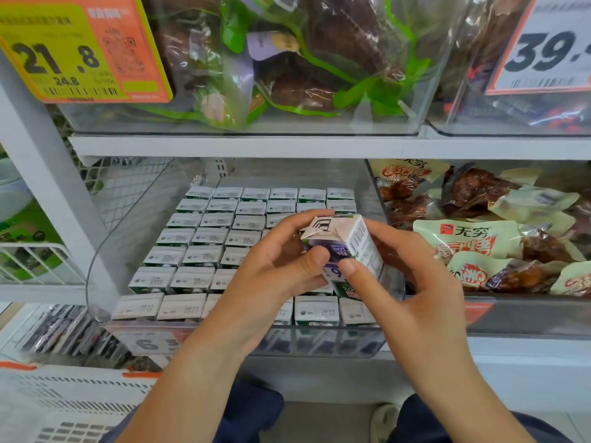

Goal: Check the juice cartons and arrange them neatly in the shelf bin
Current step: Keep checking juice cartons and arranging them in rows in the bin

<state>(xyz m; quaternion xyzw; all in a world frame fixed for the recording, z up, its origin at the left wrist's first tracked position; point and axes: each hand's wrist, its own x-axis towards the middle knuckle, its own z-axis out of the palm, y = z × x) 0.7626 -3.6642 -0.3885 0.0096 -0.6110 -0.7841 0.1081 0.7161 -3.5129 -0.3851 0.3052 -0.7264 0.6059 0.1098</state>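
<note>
A small white and purple juice carton (348, 243) is held tilted above the clear shelf bin (105, 251), its folded top end facing me. My left hand (275, 266) grips it from the left, thumb on its purple face. My right hand (406, 282) holds it from the right, thumb pressed on its lower front. Several rows of identical cartons (198, 231) stand upright in the bin, tops up, packed side by side. My hands hide the cartons in the bin's middle right.
A neighbouring bin on the right holds packaged snacks (473, 238). The shelf above carries clear bins of bagged food (287, 59) with price tags (73, 55). A white wire basket (28, 260) sits at left, and a white plastic crate (64, 404) lies below left.
</note>
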